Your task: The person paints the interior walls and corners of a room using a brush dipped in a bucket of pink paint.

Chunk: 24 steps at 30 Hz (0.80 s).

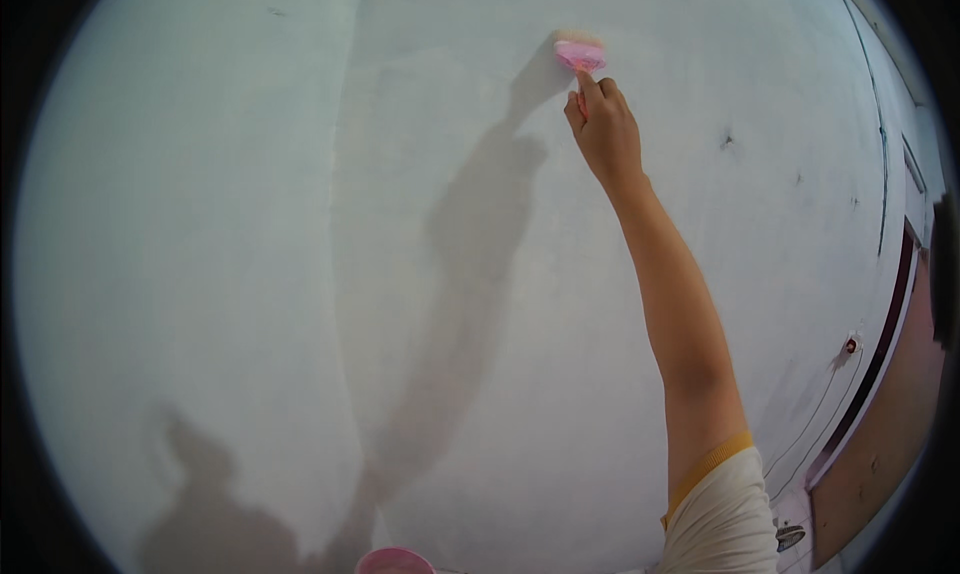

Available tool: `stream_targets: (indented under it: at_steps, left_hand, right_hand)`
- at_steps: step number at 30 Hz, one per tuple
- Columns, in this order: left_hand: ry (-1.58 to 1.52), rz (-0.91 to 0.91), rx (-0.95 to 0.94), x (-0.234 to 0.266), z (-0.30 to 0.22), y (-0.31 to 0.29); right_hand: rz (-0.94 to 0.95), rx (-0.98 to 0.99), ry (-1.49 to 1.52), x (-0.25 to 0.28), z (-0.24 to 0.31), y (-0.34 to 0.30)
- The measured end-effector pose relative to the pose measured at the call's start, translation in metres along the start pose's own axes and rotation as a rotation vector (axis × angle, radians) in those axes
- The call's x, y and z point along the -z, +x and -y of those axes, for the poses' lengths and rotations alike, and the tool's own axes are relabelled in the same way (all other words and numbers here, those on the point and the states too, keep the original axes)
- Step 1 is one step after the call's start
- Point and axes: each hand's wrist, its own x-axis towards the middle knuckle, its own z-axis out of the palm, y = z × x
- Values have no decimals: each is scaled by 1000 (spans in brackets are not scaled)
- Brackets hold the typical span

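My right hand (607, 132) is raised high with the arm stretched out, its fingers wrapped round the handle of a paintbrush (580, 57). The brush is wide, with a pink body and pale bristles that meet the pale wall (450, 104). My left hand is out of the picture. At the bottom edge shows the rim of a pink bucket (395, 552); what is in it cannot be made out.
A vertical corner line runs down the wall left of the brush, and my shadow falls across it. Dark marks (728, 140) dot the wall at right. Farther right are a cable (882, 134), a small socket (852, 345) with wires, and a brown door (870, 444).
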Motion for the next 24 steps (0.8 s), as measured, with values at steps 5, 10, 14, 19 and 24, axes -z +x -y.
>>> stream_targets:
  at_steps: [5, 10, 14, 19, 24]
  left_hand:
    - [-32, 96, 48, 39, 3, 26]
    - [390, 199, -334, 131, 65, 82]
    - [306, 176, -112, 93, 6, 27]
    - [222, 166, 16, 93, 0, 24]
    - [56, 132, 0, 79, -5, -8]
  right_hand:
    - [34, -27, 67, 68, 52, -17]
    - [-88, 18, 104, 91, 57, -1]
    - [-88, 31, 66, 78, 45, 36]
    - [12, 1, 54, 83, 58, 34]
    - [29, -96, 246, 139, 114, -22]
